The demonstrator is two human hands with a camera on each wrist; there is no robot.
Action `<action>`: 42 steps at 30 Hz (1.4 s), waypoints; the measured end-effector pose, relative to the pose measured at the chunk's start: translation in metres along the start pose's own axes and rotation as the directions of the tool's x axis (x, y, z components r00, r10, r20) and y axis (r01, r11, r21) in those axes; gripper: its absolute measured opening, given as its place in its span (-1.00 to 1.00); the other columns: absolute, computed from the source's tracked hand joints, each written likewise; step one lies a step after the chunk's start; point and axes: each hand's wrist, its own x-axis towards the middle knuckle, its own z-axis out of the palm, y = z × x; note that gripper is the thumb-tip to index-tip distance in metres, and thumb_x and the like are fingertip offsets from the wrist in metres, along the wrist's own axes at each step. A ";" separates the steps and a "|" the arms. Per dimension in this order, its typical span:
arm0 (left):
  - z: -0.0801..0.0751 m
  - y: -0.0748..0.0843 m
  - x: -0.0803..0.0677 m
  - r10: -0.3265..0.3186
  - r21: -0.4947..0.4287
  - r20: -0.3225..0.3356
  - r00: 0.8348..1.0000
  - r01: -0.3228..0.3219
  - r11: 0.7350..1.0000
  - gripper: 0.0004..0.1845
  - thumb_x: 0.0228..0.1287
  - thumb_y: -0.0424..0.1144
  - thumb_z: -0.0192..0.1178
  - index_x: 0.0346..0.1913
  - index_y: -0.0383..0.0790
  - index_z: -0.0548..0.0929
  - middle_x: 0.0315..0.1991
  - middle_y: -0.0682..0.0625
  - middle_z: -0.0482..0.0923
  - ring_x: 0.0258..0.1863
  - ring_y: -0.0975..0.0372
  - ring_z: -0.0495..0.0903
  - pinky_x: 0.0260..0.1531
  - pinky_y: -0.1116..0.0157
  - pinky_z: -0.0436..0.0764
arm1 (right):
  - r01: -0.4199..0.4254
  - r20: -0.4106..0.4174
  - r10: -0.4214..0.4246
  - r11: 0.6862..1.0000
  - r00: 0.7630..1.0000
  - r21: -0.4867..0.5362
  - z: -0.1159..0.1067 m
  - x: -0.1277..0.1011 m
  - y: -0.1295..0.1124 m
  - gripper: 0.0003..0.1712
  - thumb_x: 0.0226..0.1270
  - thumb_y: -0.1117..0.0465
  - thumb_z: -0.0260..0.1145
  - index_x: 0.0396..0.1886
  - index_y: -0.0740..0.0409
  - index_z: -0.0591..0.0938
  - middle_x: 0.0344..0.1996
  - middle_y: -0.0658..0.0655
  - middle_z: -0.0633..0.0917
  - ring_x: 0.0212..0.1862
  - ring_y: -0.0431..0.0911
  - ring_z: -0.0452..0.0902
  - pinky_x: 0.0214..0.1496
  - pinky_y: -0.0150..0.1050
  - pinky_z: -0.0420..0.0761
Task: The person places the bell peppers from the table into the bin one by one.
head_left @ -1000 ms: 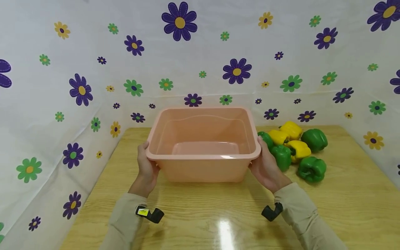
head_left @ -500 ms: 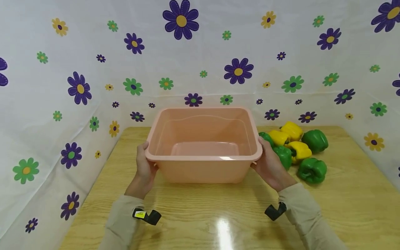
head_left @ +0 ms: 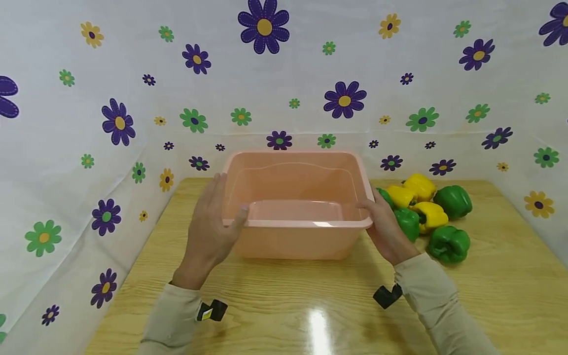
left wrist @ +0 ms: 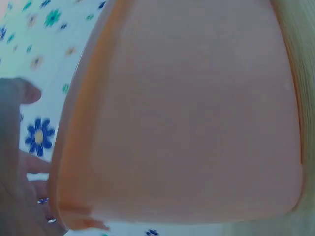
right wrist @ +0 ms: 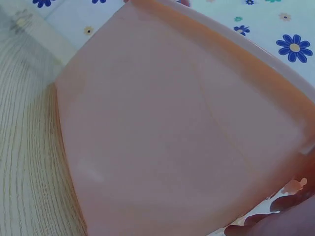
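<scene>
A pink plastic basin (head_left: pixel 293 241) stands upright on the table, and its inside holds nothing. At its left front corner my left hand (head_left: pixel 210 229) is spread, fingers straight up along the outer side and thumb in front of the rim. The left wrist view shows that hand (left wrist: pixel 17 157) at the basin's edge, with a gap between thumb and rim. My right hand (head_left: pixel 387 229) holds the right rim, thumb over the top and fingers on the outside. In the right wrist view, curled fingers (right wrist: pixel 275 216) lie at the basin's side, partly cut off by the frame.
Right of the basin lie several bell peppers, yellow ones (head_left: pixel 419 187) and green ones (head_left: pixel 449 244), close to my right hand. A flower-print cloth (head_left: pixel 293 74) hangs behind and at both sides of the wooden table (head_left: pixel 266 305).
My left hand has let go of the basin's left rim and opened beside it. My right thumb has moved inward over the right rim. The basin stays in place; the head view has shifted slightly.
</scene>
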 end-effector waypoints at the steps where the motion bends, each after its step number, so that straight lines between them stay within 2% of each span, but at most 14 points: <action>1: 0.002 0.005 0.000 0.063 0.081 0.015 0.998 -0.064 0.995 -0.14 0.44 0.13 0.08 0.58 -0.33 0.13 0.52 -0.28 0.19 0.47 -0.16 0.23 0.39 -0.22 0.24 | 0.010 -0.005 -0.010 1.000 1.000 -0.002 0.001 0.000 0.000 -0.07 0.44 0.28 0.02 0.68 -0.11 -0.18 0.63 0.04 -0.05 0.54 0.07 0.02 0.58 0.06 0.04; 3: 0.006 0.013 0.001 0.146 0.235 0.082 0.986 -0.162 0.958 -0.06 0.39 0.26 0.06 0.56 -0.39 0.16 0.55 -0.27 0.14 0.53 -0.14 0.13 0.48 -0.15 0.09 | 0.028 -0.014 -0.029 1.000 0.999 -0.005 0.001 -0.001 0.001 0.01 0.37 0.35 0.00 0.68 -0.18 -0.23 0.64 -0.03 -0.12 0.57 0.07 -0.05 0.59 0.08 0.01; 5: 0.010 0.019 0.001 0.182 0.348 0.158 0.971 -0.227 0.910 0.03 0.35 0.39 0.02 0.54 -0.41 0.19 0.53 -0.27 0.18 0.53 -0.12 0.15 0.51 -0.08 0.07 | 0.040 -0.018 -0.040 0.999 0.999 -0.014 0.002 -0.001 0.001 0.05 0.33 0.38 -0.01 0.67 -0.23 -0.27 0.64 -0.08 -0.18 0.59 0.08 -0.10 0.59 0.10 -0.01; 8: 0.013 0.022 0.000 0.189 0.453 0.221 0.957 -0.272 0.849 0.13 0.25 0.54 -0.01 0.54 -0.38 0.21 0.50 -0.26 0.26 0.49 -0.10 0.23 0.50 -0.06 0.12 | 0.044 -0.023 -0.045 0.998 0.999 -0.033 0.002 -0.002 0.000 0.08 0.29 0.42 -0.03 0.66 -0.24 -0.30 0.64 -0.10 -0.20 0.59 0.08 -0.12 0.59 0.10 -0.02; 10: 0.014 0.022 0.000 0.182 0.474 0.237 0.954 -0.277 0.836 0.15 0.23 0.55 0.01 0.54 -0.36 0.22 0.48 -0.25 0.30 0.47 -0.11 0.28 0.48 -0.05 0.17 | 0.042 -0.027 -0.043 0.998 0.999 -0.042 0.002 -0.002 -0.001 0.09 0.27 0.44 -0.04 0.67 -0.22 -0.29 0.64 -0.09 -0.20 0.59 0.10 -0.10 0.59 0.09 -0.01; 13: 0.014 0.022 0.000 0.186 0.475 0.235 0.954 -0.280 0.834 0.15 0.22 0.54 0.05 0.54 -0.38 0.22 0.46 -0.26 0.32 0.45 -0.11 0.31 0.47 -0.05 0.20 | 0.044 -0.034 -0.046 0.997 0.998 -0.055 0.002 -0.002 -0.001 0.11 0.22 0.46 -0.04 0.67 -0.20 -0.27 0.64 -0.08 -0.17 0.58 0.11 -0.08 0.58 0.10 0.03; 21: 0.018 0.026 0.000 0.215 0.484 0.192 0.958 -0.283 0.828 0.17 0.19 0.56 0.07 0.51 -0.41 0.27 0.48 -0.28 0.29 0.49 -0.11 0.23 0.51 -0.05 0.10 | 0.040 -0.051 -0.043 0.997 0.998 -0.060 0.003 0.000 -0.003 0.11 0.21 0.47 -0.05 0.67 -0.19 -0.26 0.65 -0.05 -0.16 0.57 0.13 -0.07 0.57 0.13 0.04; 29: 0.018 0.026 -0.001 0.147 0.504 0.231 0.962 -0.247 0.827 0.14 0.23 0.57 -0.01 0.55 -0.33 0.23 0.51 -0.21 0.26 0.52 -0.07 0.19 0.53 -0.03 0.05 | 0.047 -0.029 -0.049 0.997 0.998 -0.069 0.005 0.000 -0.001 0.12 0.20 0.48 -0.06 0.67 -0.21 -0.25 0.64 -0.05 -0.15 0.56 0.16 -0.05 0.56 0.13 0.06; 34: 0.017 0.025 -0.002 0.149 0.498 0.229 0.962 -0.247 0.831 0.15 0.23 0.59 -0.04 0.54 -0.35 0.23 0.50 -0.22 0.26 0.51 -0.08 0.20 0.53 -0.04 0.04 | 0.053 -0.020 -0.055 0.995 0.998 -0.080 0.005 0.000 -0.001 0.11 0.20 0.47 -0.05 0.67 -0.22 -0.24 0.64 -0.05 -0.14 0.55 0.15 -0.02 0.56 0.13 0.08; 38: 0.018 0.025 -0.002 0.152 0.498 0.225 0.962 -0.248 0.831 0.15 0.24 0.58 -0.05 0.54 -0.36 0.23 0.50 -0.23 0.26 0.51 -0.08 0.21 0.53 -0.04 0.04 | 0.040 -0.005 -0.041 0.995 0.999 -0.086 0.002 0.000 -0.002 0.04 0.33 0.41 -0.04 0.68 -0.22 -0.23 0.64 -0.05 -0.14 0.56 0.11 -0.01 0.56 0.13 0.09; 42: 0.019 0.027 -0.002 0.144 0.484 0.238 0.960 -0.246 0.840 0.15 0.26 0.57 -0.05 0.55 -0.37 0.21 0.51 -0.24 0.24 0.50 -0.10 0.21 0.52 -0.06 0.04 | 0.002 -0.013 -0.003 0.996 1.000 -0.091 -0.009 -0.005 -0.007 -0.15 0.59 0.14 0.01 0.68 -0.18 -0.20 0.64 0.03 -0.10 0.56 0.09 0.04 0.56 0.11 0.10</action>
